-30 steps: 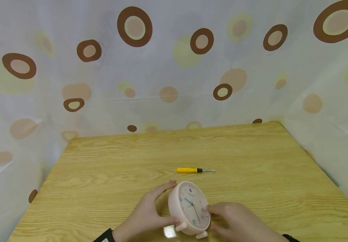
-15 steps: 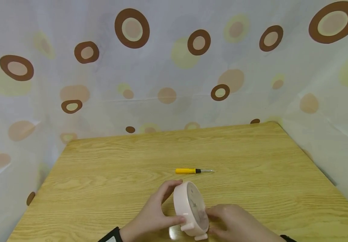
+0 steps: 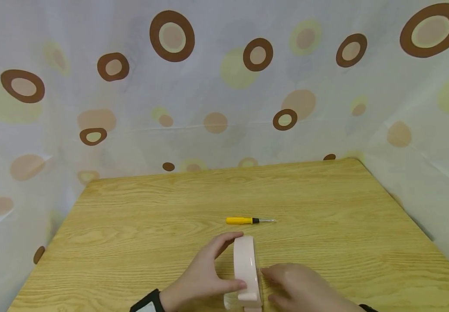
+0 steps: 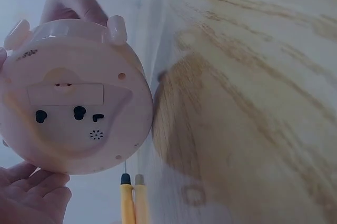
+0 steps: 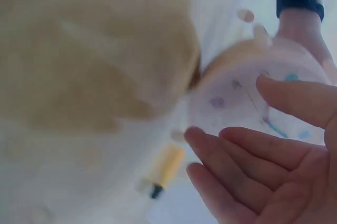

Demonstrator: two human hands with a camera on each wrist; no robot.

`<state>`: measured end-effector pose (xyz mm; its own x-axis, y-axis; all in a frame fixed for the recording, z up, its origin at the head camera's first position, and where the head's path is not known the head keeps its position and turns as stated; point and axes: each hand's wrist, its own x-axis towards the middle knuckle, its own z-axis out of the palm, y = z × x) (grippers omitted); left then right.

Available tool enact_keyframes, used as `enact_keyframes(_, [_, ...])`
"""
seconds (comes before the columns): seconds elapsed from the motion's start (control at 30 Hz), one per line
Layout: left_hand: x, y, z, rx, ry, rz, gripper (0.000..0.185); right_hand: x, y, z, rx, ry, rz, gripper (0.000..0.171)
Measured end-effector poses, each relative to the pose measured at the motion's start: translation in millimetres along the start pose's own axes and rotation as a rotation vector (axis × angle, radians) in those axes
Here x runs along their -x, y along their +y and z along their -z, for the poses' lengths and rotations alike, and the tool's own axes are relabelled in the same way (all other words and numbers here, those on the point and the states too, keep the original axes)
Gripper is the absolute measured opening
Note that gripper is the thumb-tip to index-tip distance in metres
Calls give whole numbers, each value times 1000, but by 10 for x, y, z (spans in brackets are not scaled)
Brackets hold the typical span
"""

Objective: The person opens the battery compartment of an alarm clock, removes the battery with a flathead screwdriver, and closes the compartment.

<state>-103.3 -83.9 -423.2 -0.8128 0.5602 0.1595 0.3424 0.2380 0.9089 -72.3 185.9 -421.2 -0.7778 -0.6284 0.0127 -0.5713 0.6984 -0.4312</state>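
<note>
My left hand (image 3: 204, 273) grips a pale pink round alarm clock (image 3: 244, 264), its thumb on the near side of the rim and its fingers at the far side. The clock stands edge-on in the head view. Its back, with black knobs (image 4: 79, 112), a battery cover (image 4: 84, 95) and two stubby feet, faces the left wrist camera. My right hand (image 3: 300, 286) is beside the dial, fingertips close to it; in the right wrist view its loosely extended fingers and thumb overlap the clock face (image 5: 226, 92) and hold nothing.
A yellow-handled screwdriver (image 3: 247, 220) lies on the wooden table (image 3: 150, 225) just beyond the clock, its tip pointing right. Pale curtain-like sheeting (image 3: 204, 86) with round spots rises behind the table and along both sides.
The clock has turned from showing its dial to showing its rim, facing right in the head view. My left hand has shifted right with it; my right hand has stayed beside the dial.
</note>
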Motion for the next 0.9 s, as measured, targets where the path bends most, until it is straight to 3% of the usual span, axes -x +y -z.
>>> enact_keyframes(0.17, [3, 6, -2, -21, -8, 4, 90, 14, -109, 194, 236, 238, 89, 49])
enact_keyframes(0.23, [10, -3, -2, -33, -6, -9, 89, 6, -167, 283, 286, 348, 177, 50])
enact_keyframes(0.33, [19, -16, -7, -47, -3, -34, 89, -23, -244, 383, 303, 443, 329, 50])
enact_keyframes(0.43, [26, -20, -18, -65, 3, -49, 89, -67, -297, 417, 297, 466, 456, 53])
enact_keyframes(0.57, [30, -7, -39, -88, 4, -33, 89, -110, -312, 378, 315, 469, 535, 53])
enact_keyframes(0.73, [42, 27, -65, -90, -5, 28, 90, -108, -281, 318, 348, 466, 530, 51])
enact_keyframes(0.9, [44, 36, -72, -111, 4, 22, 92, -111, -262, 309, 342, 480, 544, 51])
